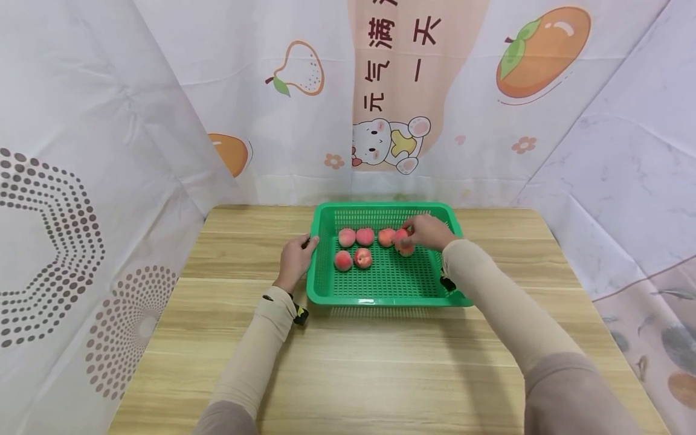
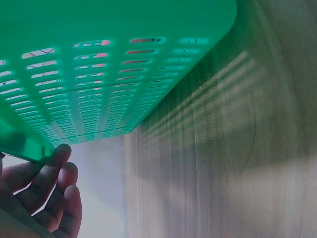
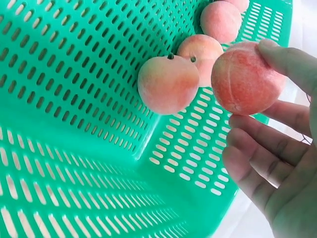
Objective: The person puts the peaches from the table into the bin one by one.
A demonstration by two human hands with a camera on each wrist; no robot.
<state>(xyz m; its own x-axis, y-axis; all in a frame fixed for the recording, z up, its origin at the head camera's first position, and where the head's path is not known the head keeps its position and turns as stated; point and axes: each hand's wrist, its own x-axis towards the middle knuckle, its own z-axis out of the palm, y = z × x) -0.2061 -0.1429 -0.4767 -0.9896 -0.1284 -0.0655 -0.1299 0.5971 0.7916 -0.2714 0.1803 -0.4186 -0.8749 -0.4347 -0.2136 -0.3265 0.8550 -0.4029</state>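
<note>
A green plastic basket (image 1: 391,301) with slotted walls stands on the wooden table. My left hand (image 1: 296,260) grips its left rim; in the left wrist view the fingers (image 2: 42,186) curl beneath the rim's edge. Inside the basket, my right hand (image 1: 432,232) pinches a red peach (image 3: 242,78) between thumb and fingers, above the basket's floor. Close to that peach, another peach (image 3: 168,85) rests in the basket beside a further one (image 1: 386,237). More peaches lie to the left: two in the back row (image 1: 365,236) and two in front (image 1: 343,261).
Wood-grain table (image 1: 380,368) stretches in front of the basket and on both sides of it. A printed curtain (image 1: 304,133) hangs right behind the table, with more patterned cloth (image 1: 98,199) along the sides.
</note>
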